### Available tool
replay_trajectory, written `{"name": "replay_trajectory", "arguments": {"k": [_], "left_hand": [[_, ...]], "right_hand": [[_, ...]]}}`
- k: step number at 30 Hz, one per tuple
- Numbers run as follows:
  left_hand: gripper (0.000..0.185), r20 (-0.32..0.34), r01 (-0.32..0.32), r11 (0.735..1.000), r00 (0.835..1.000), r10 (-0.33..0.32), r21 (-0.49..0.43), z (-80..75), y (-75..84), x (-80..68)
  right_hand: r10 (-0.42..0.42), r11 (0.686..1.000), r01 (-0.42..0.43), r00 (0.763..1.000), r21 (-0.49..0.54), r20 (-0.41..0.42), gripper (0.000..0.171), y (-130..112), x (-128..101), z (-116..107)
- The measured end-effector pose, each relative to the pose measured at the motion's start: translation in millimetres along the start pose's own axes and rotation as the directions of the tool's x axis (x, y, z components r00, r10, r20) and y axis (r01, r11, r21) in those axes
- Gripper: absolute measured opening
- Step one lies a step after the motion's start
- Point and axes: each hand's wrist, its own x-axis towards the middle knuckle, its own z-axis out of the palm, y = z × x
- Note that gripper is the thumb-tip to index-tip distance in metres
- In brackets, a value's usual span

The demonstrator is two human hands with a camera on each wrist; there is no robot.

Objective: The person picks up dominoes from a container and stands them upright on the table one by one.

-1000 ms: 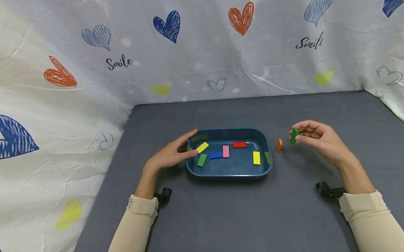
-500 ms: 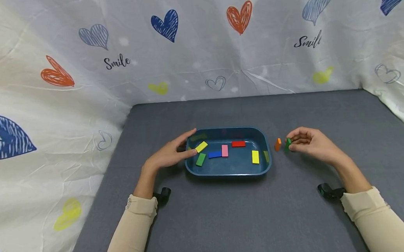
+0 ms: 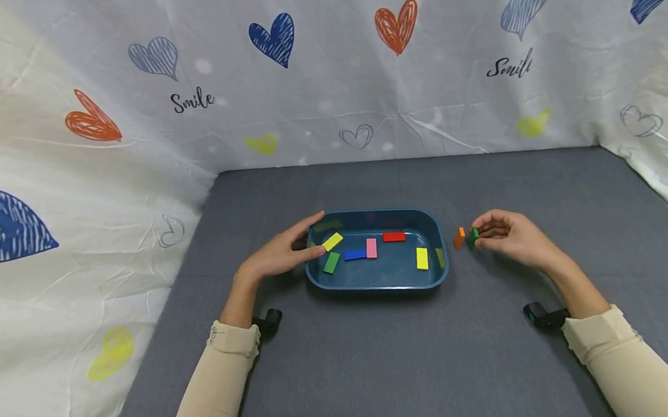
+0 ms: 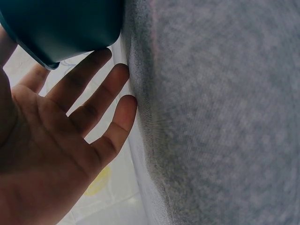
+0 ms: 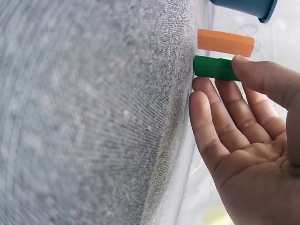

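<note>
A blue tray [image 3: 374, 288] sits mid-table with several flat coloured blocks inside: yellow [image 3: 333, 241], green [image 3: 331, 262], blue [image 3: 355, 255], pink [image 3: 371, 248], red [image 3: 394, 236]. My left hand [image 3: 304, 241] rests with straight fingers against the tray's left rim; in the left wrist view the left hand [image 4: 84, 108] lies open beside the tray corner [image 4: 61, 23]. Right of the tray, my right hand [image 3: 481, 234] pinches a green block [image 3: 473, 237] standing on the table next to an orange block [image 3: 459, 237]. In the right wrist view, thumb and forefinger touch the green block [image 5: 213, 68] beside the orange block [image 5: 225, 42].
A grey cloth [image 3: 379, 360] covers the table. White fabric printed with hearts [image 3: 397, 29] hangs behind and drapes down both sides. Black wrist straps [image 3: 269, 319] lie near each sleeve.
My right hand has lowered the green block leftward from the air and set it upright on the table beside the orange block. The left hand has stayed at the tray rim.
</note>
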Motion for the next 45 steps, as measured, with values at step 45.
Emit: {"name": "replay_trajectory", "arguments": {"k": [45], "left_hand": [[0.078,0.000,0.019,1.000,1.000,-0.019,0.012,-0.6,2.8,-0.4]], "right_hand": [[-0.237,0.955,0.208,0.964,0.213,0.121,0.037,-92,18,48]]}}
